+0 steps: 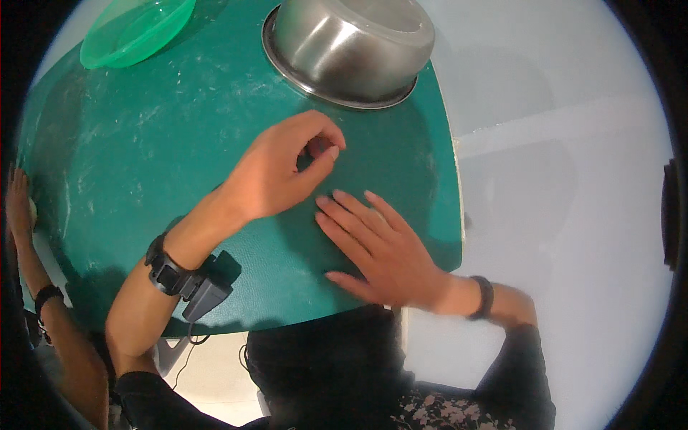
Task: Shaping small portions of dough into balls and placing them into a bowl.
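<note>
Beneath the left hand, the surface is green with white smears. Beyond that hand, the basin is silver; farther left, the bowl is bright green. Behind the right hand, the band is black, the shirt black with pale pink flowers.

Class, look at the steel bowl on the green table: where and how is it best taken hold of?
The steel bowl is probably best gripped by its flared rim at opposite sides, coming from the person's near side. It sits upside down, base up: the rim juts outward down at the table, while the shiny rounded wall offers little to hook.
</note>
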Motion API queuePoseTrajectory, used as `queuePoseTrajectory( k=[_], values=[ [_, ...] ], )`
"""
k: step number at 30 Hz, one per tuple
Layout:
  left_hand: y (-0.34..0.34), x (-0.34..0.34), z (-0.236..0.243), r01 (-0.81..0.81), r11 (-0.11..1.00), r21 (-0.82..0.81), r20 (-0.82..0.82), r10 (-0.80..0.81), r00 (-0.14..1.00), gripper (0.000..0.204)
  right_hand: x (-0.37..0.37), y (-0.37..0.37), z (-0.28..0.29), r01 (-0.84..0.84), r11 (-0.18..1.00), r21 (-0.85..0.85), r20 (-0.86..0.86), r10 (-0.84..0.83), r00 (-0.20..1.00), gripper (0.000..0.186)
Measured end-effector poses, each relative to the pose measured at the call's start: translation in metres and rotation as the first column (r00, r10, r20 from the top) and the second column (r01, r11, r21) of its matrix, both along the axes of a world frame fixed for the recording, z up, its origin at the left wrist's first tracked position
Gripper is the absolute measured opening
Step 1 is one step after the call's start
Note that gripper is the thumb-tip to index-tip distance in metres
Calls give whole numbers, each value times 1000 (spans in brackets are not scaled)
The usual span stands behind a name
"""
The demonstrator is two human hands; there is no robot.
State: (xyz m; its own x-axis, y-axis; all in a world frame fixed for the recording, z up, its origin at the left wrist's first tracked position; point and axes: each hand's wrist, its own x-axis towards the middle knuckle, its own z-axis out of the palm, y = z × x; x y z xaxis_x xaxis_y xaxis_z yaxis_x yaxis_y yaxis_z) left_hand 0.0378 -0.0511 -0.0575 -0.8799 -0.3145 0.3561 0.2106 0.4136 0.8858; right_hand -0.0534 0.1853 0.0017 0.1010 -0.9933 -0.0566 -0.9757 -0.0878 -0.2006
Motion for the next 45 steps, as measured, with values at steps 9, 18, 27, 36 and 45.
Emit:
queuePoseTrajectory(
  k=[9, 18, 27, 36, 45],
  values=[
    [-3, -1, 0, -84, 992, -92, -52, 79, 995, 14, -62, -34, -13, 28, 992, -125, 174, -5, 985, 56],
    [-5, 1, 0, -37, 998, -48, 8, 38, 999, 16, -59, 22, -16, 111, 978, -175, 68, -100, 993, 67],
    [-4, -1, 1, -44, 999, 21, 47, 43, 998, 16, -5, -27, -11, 69, 990, -122, -35, -74, 997, 71],
    [-4, 1, 4, -29, 999, -45, 36, 31, 999, 13, -84, 1, -14, 226, 954, -197, 272, -169, 947, 44],
    [-4, 2, 4, -39, 997, -70, 33, 41, 999, 15, -66, 32, 25, 317, 943, -98, 266, -282, 922, 48]
  ],
)
